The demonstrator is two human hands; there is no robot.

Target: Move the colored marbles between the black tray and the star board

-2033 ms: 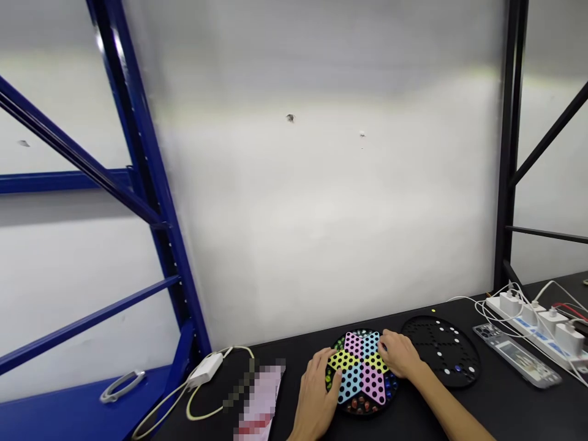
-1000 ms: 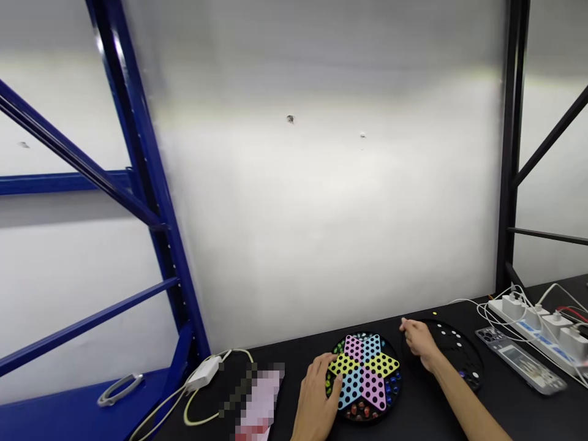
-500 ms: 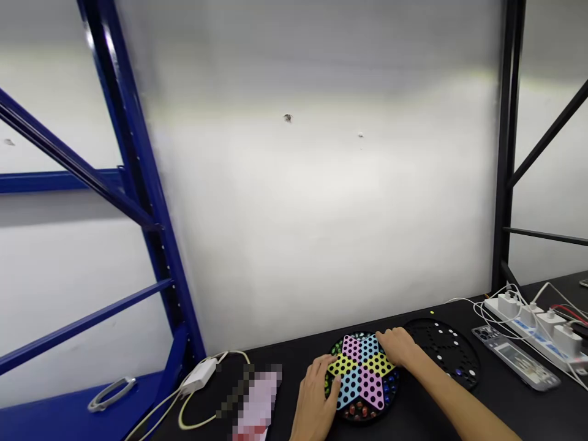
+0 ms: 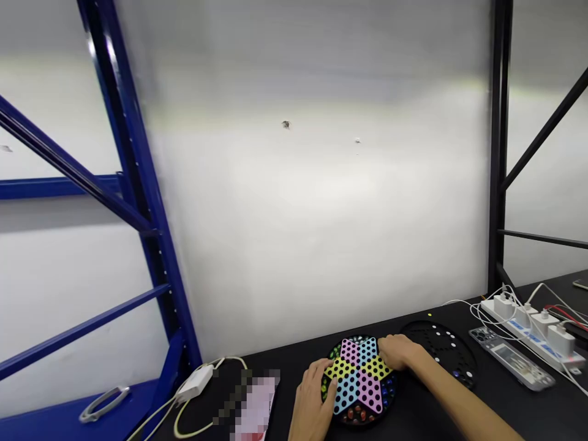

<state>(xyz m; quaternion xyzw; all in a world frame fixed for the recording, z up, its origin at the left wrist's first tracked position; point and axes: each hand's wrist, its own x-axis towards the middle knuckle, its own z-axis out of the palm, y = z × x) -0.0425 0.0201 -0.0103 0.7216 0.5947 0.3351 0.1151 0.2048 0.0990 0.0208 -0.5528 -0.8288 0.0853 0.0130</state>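
While we're staring past a big blank white wall (image 4: 321, 214), everything that matters sits at the very bottom of the view, so details are tiny. Our left hand (image 4: 311, 395) rests against the left rim of the Chinese checkers board (image 4: 362, 386). Its fingers are loosely apart on the edge by the yellow point of the star, not wrapped round anything we can make out. Our right hand (image 4: 400, 353) is on the board's upper right rim, fingers curled down next to the blue and yellow points. Are those fingertips pinched on a marble? Can't tell, it's too small.

The board itself lies flat on the black table (image 4: 528, 416), close to us and a bit right of centre. It's round and black, with a holey star in pink, blue and yellow. The trough round it has red marbles (image 4: 357, 417) on the near side and blue marbles (image 4: 391, 387) on the right.

Just beside it on the right is a second round black board (image 4: 443, 355) with a few white marbles (image 4: 441, 336) in it. Our right forearm crosses its near-left edge. Further right there's a phone (image 4: 508, 356) lying flat and a white power strip (image 4: 533, 321) with chargers plugged in. Off to the left are a white power adapter (image 4: 195, 381) with its cable, a blurred-out pink thing (image 4: 257, 409) and blue shelving (image 4: 133, 202).
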